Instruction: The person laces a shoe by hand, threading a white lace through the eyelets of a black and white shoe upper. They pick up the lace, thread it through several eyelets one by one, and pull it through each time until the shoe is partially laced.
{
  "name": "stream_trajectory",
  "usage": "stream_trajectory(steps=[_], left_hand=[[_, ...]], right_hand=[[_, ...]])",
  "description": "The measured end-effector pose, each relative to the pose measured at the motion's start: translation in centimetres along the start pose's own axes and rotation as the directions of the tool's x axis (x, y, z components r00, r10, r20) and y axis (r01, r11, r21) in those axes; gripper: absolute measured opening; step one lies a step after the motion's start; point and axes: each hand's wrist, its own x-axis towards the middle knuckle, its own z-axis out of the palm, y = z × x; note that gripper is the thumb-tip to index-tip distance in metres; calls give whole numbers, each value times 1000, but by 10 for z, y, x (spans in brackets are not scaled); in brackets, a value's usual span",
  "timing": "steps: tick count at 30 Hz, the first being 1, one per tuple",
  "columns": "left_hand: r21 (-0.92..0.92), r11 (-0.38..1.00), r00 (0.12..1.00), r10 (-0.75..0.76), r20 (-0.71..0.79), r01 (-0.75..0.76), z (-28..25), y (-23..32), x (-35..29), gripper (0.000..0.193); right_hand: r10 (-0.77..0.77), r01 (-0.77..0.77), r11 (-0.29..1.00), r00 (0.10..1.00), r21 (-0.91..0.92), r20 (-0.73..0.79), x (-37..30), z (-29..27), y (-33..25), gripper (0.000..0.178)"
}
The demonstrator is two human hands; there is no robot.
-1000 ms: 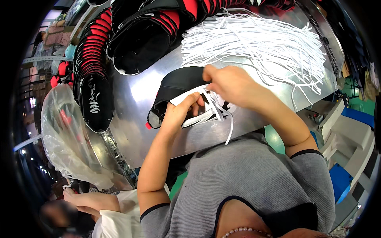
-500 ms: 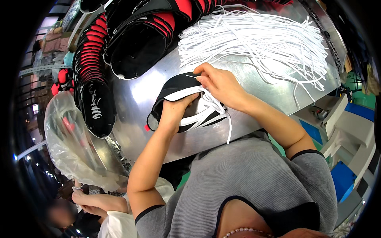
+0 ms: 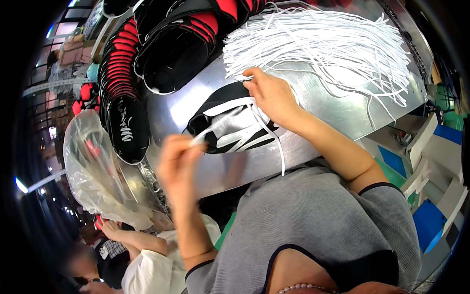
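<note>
A black shoe upper (image 3: 220, 102) with white trim lies on the metal table in front of me, a white shoelace (image 3: 258, 116) threaded across its opening. My left hand (image 3: 178, 164), smeared by motion, is closed at the shoe's left end; a stretch of white lace runs from its fingers into the opening. My right hand (image 3: 274, 95) is pinched at the far edge of the upper, with a small white lace tip showing at its fingertips. One loose lace end hangs over the near side of the shoe.
A large bundle of white laces (image 3: 318, 46) lies at the far right of the metal table (image 3: 338, 115). Nested black and red uppers (image 3: 120, 78) curve along the left and back. A clear plastic bag (image 3: 90, 171) hangs beside the table, near another person's arm (image 3: 142, 240).
My left hand has come out of the shoe opening and moved left and nearer to me, drawing lace with it. My right hand has shifted slightly away from me.
</note>
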Motion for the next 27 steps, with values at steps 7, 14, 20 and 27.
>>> stream_trajectory(steps=[7,14,20,27], left_hand=[[301,928,973,231,1,-220,76,-36,-11,14],[224,966,989,142,-47,-129,82,-39,-3,21],[343,926,986,167,3,-158,79,-42,4,24],[184,978,994,86,61,-96,79,-49,4,22]], right_hand=[[67,-96,883,995,460,79,-16,-31,-13,21],[-14,-85,931,964,354,267,-70,-44,-17,22],[-33,-32,978,951,205,306,-74,-39,-11,21],[-13,-30,990,954,140,299,-67,-29,-10,21]])
